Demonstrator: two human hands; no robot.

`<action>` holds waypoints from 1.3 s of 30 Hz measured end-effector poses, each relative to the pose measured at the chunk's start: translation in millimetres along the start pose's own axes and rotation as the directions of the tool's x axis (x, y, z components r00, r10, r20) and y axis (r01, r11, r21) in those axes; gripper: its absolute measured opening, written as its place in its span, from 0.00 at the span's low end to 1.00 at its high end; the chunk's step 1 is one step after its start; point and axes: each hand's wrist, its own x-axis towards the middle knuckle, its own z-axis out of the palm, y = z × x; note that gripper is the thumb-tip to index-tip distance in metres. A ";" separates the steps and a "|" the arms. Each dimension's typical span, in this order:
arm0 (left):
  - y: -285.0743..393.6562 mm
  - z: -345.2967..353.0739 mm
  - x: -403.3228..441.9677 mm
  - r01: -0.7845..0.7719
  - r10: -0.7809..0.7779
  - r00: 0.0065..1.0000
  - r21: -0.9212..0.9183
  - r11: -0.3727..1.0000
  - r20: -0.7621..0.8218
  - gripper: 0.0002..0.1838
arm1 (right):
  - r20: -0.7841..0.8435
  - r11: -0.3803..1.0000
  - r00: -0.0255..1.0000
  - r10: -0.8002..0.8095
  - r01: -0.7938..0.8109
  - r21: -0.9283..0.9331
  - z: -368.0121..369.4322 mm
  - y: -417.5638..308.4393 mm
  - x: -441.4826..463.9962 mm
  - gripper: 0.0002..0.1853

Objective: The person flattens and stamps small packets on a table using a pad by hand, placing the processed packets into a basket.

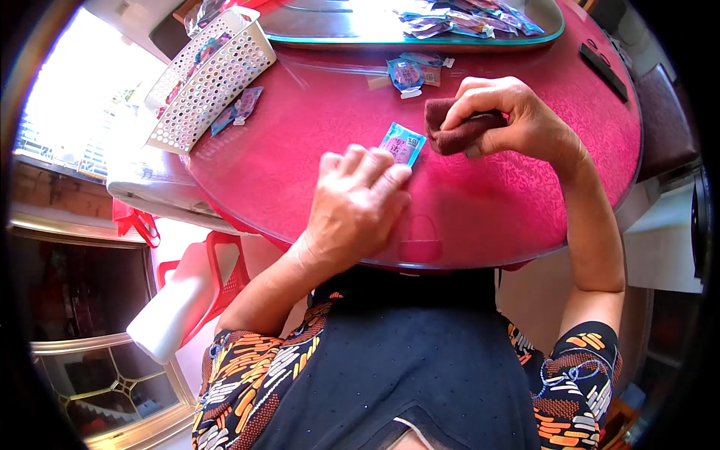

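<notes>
A small blue and purple packet (405,142) lies at the middle of the red table. My left hand (352,202) is at its near edge, fingers bent and slightly blurred. Thumb and forefinger close over the packet's lower corner, and the fingertips are partly hidden. To the right, my right hand (514,120) is raised over the table, wrapped around a folded dark brown cloth (459,135). Just beyond the single packet, a few similar packets (407,75) lie together on the table.
At the far edge stands a dark tray (330,34) with a teal rim and several packets on it. A white perforated basket (214,94) leans at the left, with more packets (238,111) beside it. A black remote-like object (604,73) lies far right. A red chair (225,277) stands below left.
</notes>
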 end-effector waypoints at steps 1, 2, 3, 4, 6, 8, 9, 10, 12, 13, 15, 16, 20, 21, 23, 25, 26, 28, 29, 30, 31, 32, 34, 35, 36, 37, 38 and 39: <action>6.7 -2.0 -2.2 -0.018 0.017 1.000 0.041 0.999 0.008 0.23 | -0.048 0.999 0.998 -0.043 0.042 -0.022 3.4 0.3 0.6 0.21; 13.2 -3.8 -3.6 -0.035 0.034 0.999 0.079 0.996 0.017 0.22 | -0.093 0.996 0.992 -0.084 0.080 -0.046 7.3 0.8 1.4 0.20; 15.3 -6.1 -6.4 -0.044 0.042 0.999 0.033 0.999 0.032 0.23 | -0.099 0.976 0.974 -0.205 0.196 -0.095 13.4 2.3 2.6 0.21; 15.8 -8.3 -9.4 -0.050 0.051 0.998 -0.013 0.999 0.048 0.24 | -0.081 0.972 0.973 -0.217 0.208 -0.110 19.4 -0.6 3.4 0.21; 16.7 -11.6 -15.0 -0.049 0.050 0.995 -0.023 0.999 0.087 0.25 | -0.042 0.963 0.970 -0.241 0.234 -0.137 33.8 -9.2 5.1 0.20; 14.8 -13.8 -18.5 -0.046 0.049 0.993 -0.029 0.999 0.112 0.27 | 0.005 0.920 0.965 -0.261 0.250 -0.300 46.5 -7.4 5.1 0.16; 13.0 -14.2 -18.8 -0.046 0.050 0.992 -0.032 0.998 0.116 0.27 | -0.004 0.933 0.968 -0.250 0.240 -0.267 44.5 -8.2 5.6 0.15; 11.2 -14.5 -19.4 -0.048 0.052 0.992 -0.037 0.998 0.118 0.27 | -0.013 0.945 0.971 -0.237 0.228 -0.235 41.2 -9.1 5.8 0.13; 8.0 -12.0 -22.3 -0.050 0.053 0.991 -0.035 0.998 0.120 0.28 | -0.042 0.925 0.982 -0.183 0.158 -0.345 33.1 -5.2 2.4 0.13; 7.6 -11.6 -22.5 -0.047 0.052 0.992 -0.042 0.998 0.119 0.28 | -0.061 0.909 0.986 -0.158 0.121 -0.400 30.4 -4.3 2.3 0.12; 7.0 -12.0 -22.2 -0.048 0.054 0.991 -0.051 0.998 0.119 0.28 | -0.121 0.908 0.970 -0.212 0.150 -0.391 33.4 -1.6 5.5 0.12; 6.9 -12.6 -22.3 -0.049 0.055 0.991 -0.052 0.997 0.118 0.28 | -0.151 0.907 0.959 -0.238 0.164 -0.388 34.8 -2.9 8.1 0.12; 8.1 -16.8 -21.1 -0.031 0.041 0.990 -0.077 0.997 0.138 0.26 | -0.064 0.848 0.938 -0.340 0.276 -0.453 56.3 -4.1 15.5 0.11; 7.7 -15.9 -22.8 -0.034 0.044 0.991 -0.088 0.996 0.122 0.26 | -0.077 0.889 0.963 -0.259 0.206 -0.410 55.9 1.7 17.2 0.11; 4.8 -11.2 -23.5 -0.050 0.059 0.995 -0.104 0.993 0.080 0.26 | -0.112 0.867 0.971 -0.213 0.134 -0.480 48.9 7.1 16.3 0.13; 3.0 -7.2 -25.7 0.027 -0.026 1.000 -0.162 0.986 0.009 0.26 | -0.132 0.871 0.975 -0.181 0.096 -0.482 46.7 9.3 14.9 0.14; 2.8 -6.7 -26.8 0.066 -0.071 0.997 -0.194 0.979 -0.020 0.26 | -0.132 0.865 0.975 -0.178 0.091 -0.494 46.9 6.7 13.5 0.14; 4.6 -9.1 -26.5 0.063 -0.061 0.998 -0.106 0.992 0.024 0.27 | -0.135 0.862 0.972 -0.191 0.100 -0.497 48.8 6.5 12.3 0.15; 8.1 -10.1 -25.8 0.059 -0.056 0.997 -0.050 0.997 0.047 0.27 | -0.136 0.863 0.969 -0.208 0.116 -0.492 49.3 8.1 12.5 0.15; 10.0 -10.7 -25.2 0.052 -0.052 0.996 0.005 0.999 0.068 0.27 | -0.139 0.863 0.965 -0.225 0.131 -0.489 49.0 8.1 13.2 0.15; 9.5 -9.8 -25.1 0.055 -0.056 0.996 0.008 0.998 0.070 0.28 | -0.093 0.892 0.959 -0.266 0.209 -0.402 49.4 4.7 13.8 0.15; 9.2 -9.9 -25.1 0.060 -0.062 0.995 0.020 0.998 0.075 0.28 | -0.051 0.910 0.949 -0.310 0.280 -0.307 51.8 -0.9 14.1 0.15; 9.0 -10.9 -26.3 0.077 -0.081 0.993 0.043 0.996 0.089 0.28 | -0.001 0.860 0.938 -0.346 0.316 -0.401 58.6 -9.9 10.6 0.11; 9.7 -11.9 -25.7 0.079 -0.082 0.993 0.039 0.996 0.086 0.28 | 0.001 0.876 0.945 -0.328 0.304 -0.375 55.2 -9.8 11.8 0.11; 11.1 -13.8 -24.6 0.081 -0.084 0.993 0.034 0.996 0.085 0.28 | 0.002 0.892 0.951 -0.309 0.291 -0.347 51.2 -9.0 11.8 0.11; 11.2 -14.4 -23.4 0.081 -0.083 0.993 0.030 0.996 0.080 0.29 | 0.019 0.920 0.965 -0.261 0.255 -0.296 45.9 -8.2 9.8 0.11; 10.6 -13.7 -23.4 0.082 -0.084 0.994 0.025 0.996 0.077 0.28 | 0.014 0.928 0.972 -0.235 0.229 -0.295 40.1 -7.6 8.3 0.11; 10.4 -12.7 -24.0 0.085 -0.086 0.994 0.017 0.996 0.072 0.28 | 0.010 0.934 0.978 -0.208 0.202 -0.294 33.9 -7.3 6.9 0.10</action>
